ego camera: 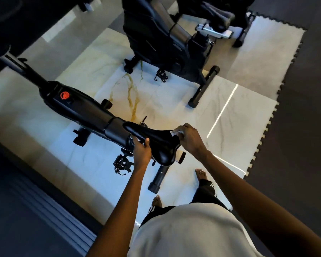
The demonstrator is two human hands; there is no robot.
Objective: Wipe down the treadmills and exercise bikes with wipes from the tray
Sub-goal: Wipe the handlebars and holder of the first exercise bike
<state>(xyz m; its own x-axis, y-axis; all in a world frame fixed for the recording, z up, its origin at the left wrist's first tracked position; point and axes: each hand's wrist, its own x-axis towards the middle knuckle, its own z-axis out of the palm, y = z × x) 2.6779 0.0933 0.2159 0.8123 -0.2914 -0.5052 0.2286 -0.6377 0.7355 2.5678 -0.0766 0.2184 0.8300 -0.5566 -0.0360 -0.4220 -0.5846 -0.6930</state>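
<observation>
Wipe (176, 133), white and crumpled, pinched in the right hand (190, 140) against the right rear edge of the black saddle (156, 142) of the near exercise bike (78, 106). Left hand (142, 150) curled round the saddle's left edge, thumb on top. Second exercise bike (156, 34) farther off.

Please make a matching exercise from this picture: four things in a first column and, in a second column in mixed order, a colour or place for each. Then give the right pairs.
Column one:
1. saddle
2. wipe
3. knob
4. left hand

Column two:
a. red, on the bike frame
b. white, under the right hand
c. black, between the two hands
d. holds the edge of the saddle

Right pairs: 1-c, 2-b, 3-a, 4-d.
</observation>
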